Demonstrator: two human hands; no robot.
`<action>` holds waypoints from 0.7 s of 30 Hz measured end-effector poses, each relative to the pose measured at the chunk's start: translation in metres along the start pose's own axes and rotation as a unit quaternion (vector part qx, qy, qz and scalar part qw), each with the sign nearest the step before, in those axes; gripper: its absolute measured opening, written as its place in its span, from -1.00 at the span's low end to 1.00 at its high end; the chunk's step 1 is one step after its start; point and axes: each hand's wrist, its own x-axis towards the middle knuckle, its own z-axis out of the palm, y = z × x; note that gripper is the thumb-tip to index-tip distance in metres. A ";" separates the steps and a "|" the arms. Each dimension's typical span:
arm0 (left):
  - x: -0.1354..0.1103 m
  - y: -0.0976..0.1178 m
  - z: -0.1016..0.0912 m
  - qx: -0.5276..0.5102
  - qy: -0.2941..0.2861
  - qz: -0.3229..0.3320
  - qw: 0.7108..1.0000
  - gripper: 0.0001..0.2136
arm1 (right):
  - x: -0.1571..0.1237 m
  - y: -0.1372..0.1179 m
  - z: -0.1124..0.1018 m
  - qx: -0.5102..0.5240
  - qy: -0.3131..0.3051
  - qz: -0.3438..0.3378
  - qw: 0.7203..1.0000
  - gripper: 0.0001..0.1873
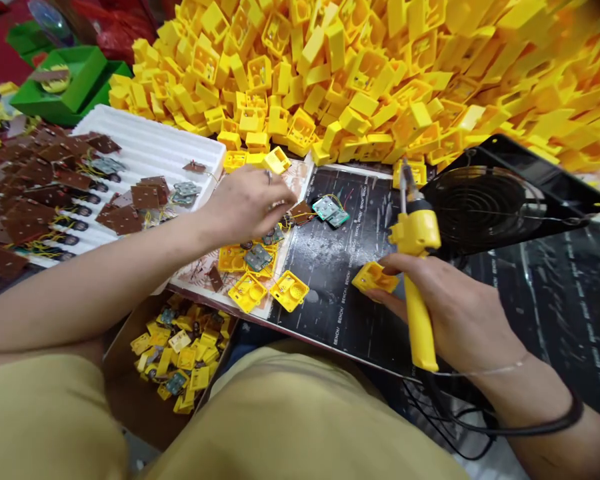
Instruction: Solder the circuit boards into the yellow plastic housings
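Observation:
My right hand [450,310] is wrapped round a yellow soldering gun [417,293], its metal tip pointing up and away. Thumb and finger of that same hand also pinch a small yellow plastic case [373,279] just above the black mat. My left hand [250,203] is closed, fingers bent downward over the left part of the bench; what they hold, if anything, is hidden. Beside its fingertips lie a brown board [301,212] and green circuit boards [331,211] with thin wires. Below it are open yellow cases [289,291] and another circuit board [258,257].
A large heap of yellow cases [330,73] covers the back. A black fan [510,193] stands at the right. Brown boards with wires lie on a white ribbed tray [155,137] at the left. A cardboard box [125,393] below the bench edge holds filled yellow cases.

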 end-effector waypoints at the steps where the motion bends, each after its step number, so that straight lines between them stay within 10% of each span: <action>1: 0.012 -0.003 0.003 0.000 0.002 -0.023 1.000 -0.72 | -0.005 -0.001 0.000 0.008 0.006 -0.001 1.000 -0.67; 12: 0.078 0.039 0.042 0.087 -0.173 0.012 0.981 -0.63 | -0.029 -0.023 0.021 -0.050 0.047 0.037 0.997 -0.68; 16: 0.075 0.028 0.037 0.091 -0.138 -0.007 0.986 -0.67 | -0.036 -0.023 0.006 -0.042 0.024 0.043 0.998 -0.45; 21: 0.066 -0.010 0.029 -0.014 -0.025 -0.024 0.999 -0.82 | -0.033 -0.002 0.003 0.106 -0.029 -0.015 0.994 -0.66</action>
